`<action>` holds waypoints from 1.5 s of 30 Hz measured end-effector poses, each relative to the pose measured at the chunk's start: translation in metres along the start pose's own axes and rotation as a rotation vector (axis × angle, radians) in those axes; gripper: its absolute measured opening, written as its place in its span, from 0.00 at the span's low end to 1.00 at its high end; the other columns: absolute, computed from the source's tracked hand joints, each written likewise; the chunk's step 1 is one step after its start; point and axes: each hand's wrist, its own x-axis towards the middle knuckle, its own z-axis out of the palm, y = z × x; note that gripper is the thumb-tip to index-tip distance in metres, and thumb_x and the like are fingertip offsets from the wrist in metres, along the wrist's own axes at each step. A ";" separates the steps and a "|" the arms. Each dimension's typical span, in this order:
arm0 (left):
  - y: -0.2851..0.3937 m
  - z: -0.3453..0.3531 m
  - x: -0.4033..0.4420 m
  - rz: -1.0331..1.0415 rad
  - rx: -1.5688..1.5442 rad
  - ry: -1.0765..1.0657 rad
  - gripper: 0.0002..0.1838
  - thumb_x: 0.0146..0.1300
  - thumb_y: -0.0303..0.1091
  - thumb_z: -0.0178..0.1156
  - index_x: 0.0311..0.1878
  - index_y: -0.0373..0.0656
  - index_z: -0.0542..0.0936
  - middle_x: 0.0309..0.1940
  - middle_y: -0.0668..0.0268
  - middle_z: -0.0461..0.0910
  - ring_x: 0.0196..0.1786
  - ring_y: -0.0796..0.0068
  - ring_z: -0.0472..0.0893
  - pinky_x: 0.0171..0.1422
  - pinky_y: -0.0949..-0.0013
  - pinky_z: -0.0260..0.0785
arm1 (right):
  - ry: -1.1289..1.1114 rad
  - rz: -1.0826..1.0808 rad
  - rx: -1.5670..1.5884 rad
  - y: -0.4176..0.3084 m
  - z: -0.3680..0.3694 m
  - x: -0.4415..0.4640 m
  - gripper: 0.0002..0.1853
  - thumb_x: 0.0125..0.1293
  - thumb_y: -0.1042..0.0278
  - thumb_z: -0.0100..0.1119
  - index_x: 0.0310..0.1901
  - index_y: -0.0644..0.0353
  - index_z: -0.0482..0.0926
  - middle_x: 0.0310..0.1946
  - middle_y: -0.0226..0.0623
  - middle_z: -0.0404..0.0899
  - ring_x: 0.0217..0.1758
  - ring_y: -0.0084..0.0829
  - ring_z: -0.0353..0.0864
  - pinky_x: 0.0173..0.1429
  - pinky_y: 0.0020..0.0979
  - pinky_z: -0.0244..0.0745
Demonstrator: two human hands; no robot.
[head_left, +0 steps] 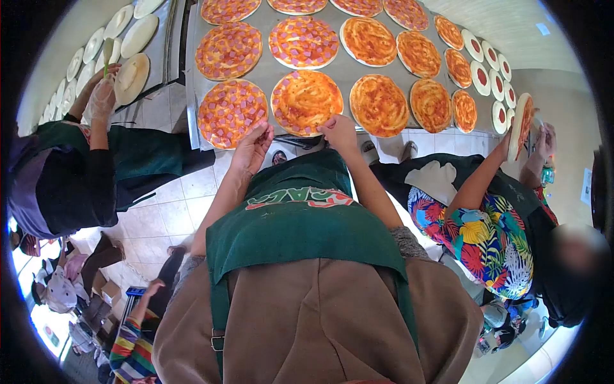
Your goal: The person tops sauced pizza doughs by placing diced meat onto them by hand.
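Two hands reach to the front edge of a metal table (307,77) carrying rows of pizza bases. My left hand (253,148) is curled palm-up, fingers bent together, by the front edge of a pizza with ham cubes (231,115); whatever lies in its fingers is hard to make out. Beside it is a sauced pizza (306,105) with a few ham cubes near its upper and left rim. At that pizza's lower right edge my right hand (339,133) has its fingertips pinched together; anything between them is hidden.
More sauced pizzas (378,105) lie to the right, with bases bearing a red spot (480,78) farther off. At left, a co-worker's gloved hand (102,99) is by a plain base (132,78). On the right, another person's hand holds up a sauced base (521,127).
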 end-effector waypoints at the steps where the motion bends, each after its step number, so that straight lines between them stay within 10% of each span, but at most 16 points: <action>1: 0.000 -0.002 0.002 -0.004 0.004 0.000 0.12 0.65 0.28 0.59 0.50 0.35 0.76 0.39 0.63 0.80 0.43 0.76 0.81 0.50 0.77 0.78 | 0.005 -0.010 0.008 -0.003 -0.004 -0.002 0.09 0.52 0.67 0.68 0.26 0.63 0.81 0.21 0.36 0.80 0.25 0.27 0.81 0.33 0.30 0.76; 9: 0.001 -0.003 0.002 0.009 -0.038 0.010 0.12 0.65 0.28 0.59 0.50 0.34 0.76 0.39 0.63 0.80 0.44 0.75 0.81 0.50 0.76 0.78 | -0.220 0.150 0.864 0.031 -0.024 0.002 0.12 0.64 0.77 0.54 0.47 0.73 0.74 0.32 0.41 0.81 0.34 0.28 0.84 0.36 0.26 0.80; 24: -0.007 0.019 0.005 0.007 0.021 0.013 0.15 0.65 0.28 0.59 0.53 0.34 0.74 0.41 0.64 0.79 0.43 0.77 0.81 0.50 0.77 0.78 | -0.043 0.006 0.041 0.014 -0.031 0.017 0.08 0.51 0.69 0.68 0.26 0.62 0.79 0.20 0.37 0.80 0.26 0.25 0.83 0.33 0.28 0.77; 27: -0.005 0.026 0.001 0.026 0.008 0.012 0.15 0.66 0.28 0.58 0.54 0.34 0.74 0.41 0.65 0.79 0.44 0.76 0.81 0.51 0.77 0.78 | 0.095 -0.137 0.097 0.032 -0.033 0.021 0.07 0.60 0.71 0.62 0.29 0.65 0.78 0.20 0.33 0.79 0.24 0.23 0.82 0.28 0.25 0.74; 30: -0.007 0.018 0.007 0.022 0.001 0.000 0.15 0.66 0.28 0.57 0.54 0.34 0.73 0.41 0.65 0.79 0.44 0.76 0.81 0.51 0.77 0.78 | -0.093 0.101 0.802 0.047 -0.037 0.029 0.05 0.60 0.73 0.59 0.30 0.66 0.80 0.22 0.37 0.81 0.32 0.26 0.84 0.35 0.26 0.78; 45: -0.018 0.033 0.015 -0.049 0.066 -0.018 0.14 0.65 0.29 0.59 0.52 0.36 0.74 0.40 0.65 0.79 0.43 0.79 0.81 0.50 0.78 0.77 | -0.140 -0.191 -0.012 0.033 -0.042 0.062 0.08 0.54 0.70 0.68 0.35 0.64 0.83 0.26 0.34 0.83 0.29 0.25 0.81 0.35 0.28 0.75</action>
